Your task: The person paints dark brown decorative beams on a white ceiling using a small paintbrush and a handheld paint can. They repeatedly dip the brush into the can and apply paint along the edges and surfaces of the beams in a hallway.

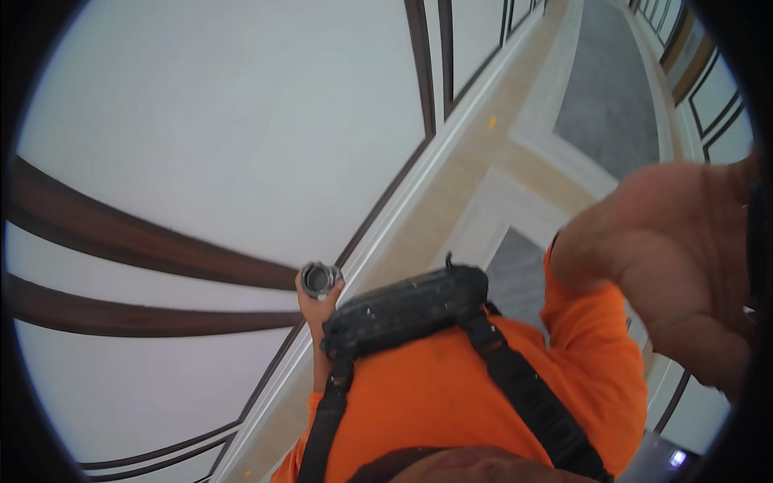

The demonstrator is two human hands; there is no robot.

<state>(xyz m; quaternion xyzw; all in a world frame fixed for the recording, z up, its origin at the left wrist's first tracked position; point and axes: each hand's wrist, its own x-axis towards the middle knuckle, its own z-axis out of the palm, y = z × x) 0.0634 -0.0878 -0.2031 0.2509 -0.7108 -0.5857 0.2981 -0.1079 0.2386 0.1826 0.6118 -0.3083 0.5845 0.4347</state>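
At the lower centre-left, my left hand (316,306) is wrapped round a small round container (320,278). The container is greyish, with a pale rim and a dark grey inside seen from above. It is held close to the wall trim, and I cannot make out what it contains. My right hand (664,258) is raised large and near at the right side, with its palm and the base of the thumb showing. Its fingers run out of the picture at the right rim, so what they touch is hidden.
A white wall (217,121) with dark brown trim strips (145,249) fills the left. The patterned beige and grey floor (612,80) runs away to the upper right. A black pouch (407,310) on black straps crosses my orange shirt (427,394).
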